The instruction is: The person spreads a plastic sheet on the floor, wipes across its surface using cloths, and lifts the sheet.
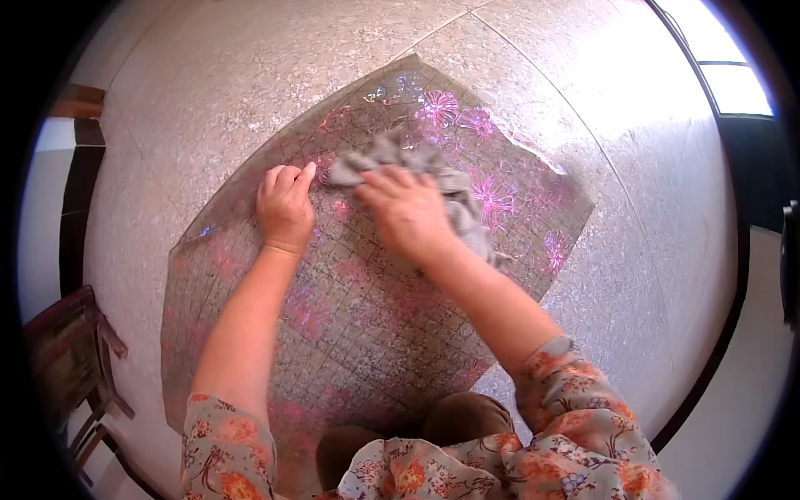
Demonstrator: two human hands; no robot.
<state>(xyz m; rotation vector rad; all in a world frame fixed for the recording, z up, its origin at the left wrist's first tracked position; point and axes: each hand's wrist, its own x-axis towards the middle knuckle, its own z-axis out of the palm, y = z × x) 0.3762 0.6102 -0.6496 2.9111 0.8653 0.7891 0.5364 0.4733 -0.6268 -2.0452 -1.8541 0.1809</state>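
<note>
A see-through plastic sheet (358,275) with a grid pattern and shiny pink flowers lies spread on the speckled floor. My left hand (285,208) is on its left part, close to the upper left edge, fingers curled together and pressed against the sheet. Under my right hand (406,208) is a crumpled grey cloth (454,183), bunched on the sheet's upper middle. The right fingers lie over the cloth and are smeared by motion; their undersides are hidden. Both forearms reach forward from flowered sleeves.
Speckled floor (242,75) with thin joint lines surrounds the sheet. A dark wooden chair (75,358) stands at the left. Along the right runs a wall with a dark base strip (708,367), and a bright opening (733,75) lies at the upper right. My knees (467,417) are at the sheet's near edge.
</note>
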